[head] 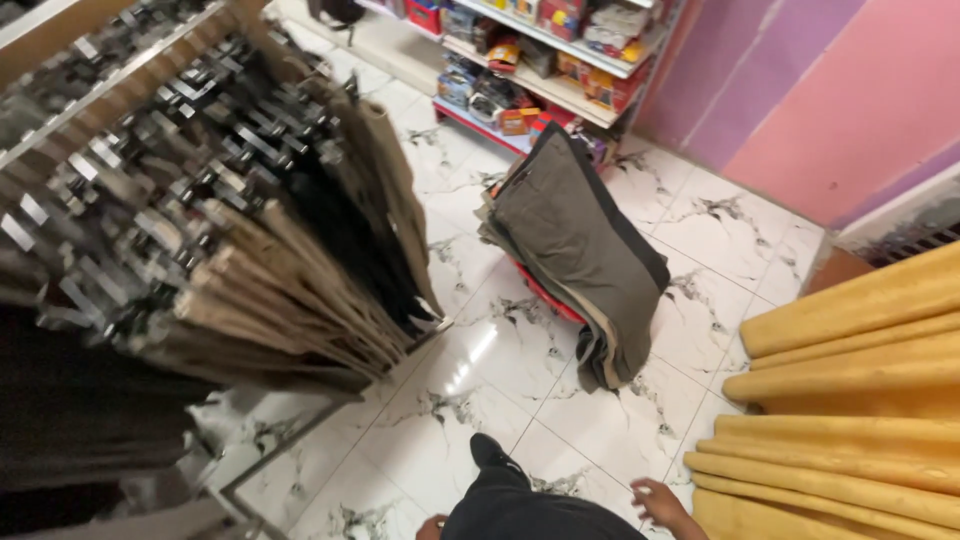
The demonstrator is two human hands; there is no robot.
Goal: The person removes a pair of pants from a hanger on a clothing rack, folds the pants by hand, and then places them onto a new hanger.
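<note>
- my right hand hangs low over the white marbled floor, fingers loosely spread and holding nothing, just beside the stacked yellow rolls at the floor's right edge.
- my left hand only peeks in at the bottom edge of the view, beside my dark trouser leg; i cannot tell whether it is curled or open, and i see nothing in it.
- my black shoe is planted on the tiles ahead of both hands.
- the nearest goods are a pile of folded trousers, grey-brown on top with beige and dark layers under it, draped over a red basket in the middle of the floor, well apart from my hands.
- to the left, a rack of hanging trousers in beige, black and brown fans out on clip hangers.
- at the far end of the floor a shelf carries coloured packets.
- a pink and purple wall closes the far right corner.
</note>
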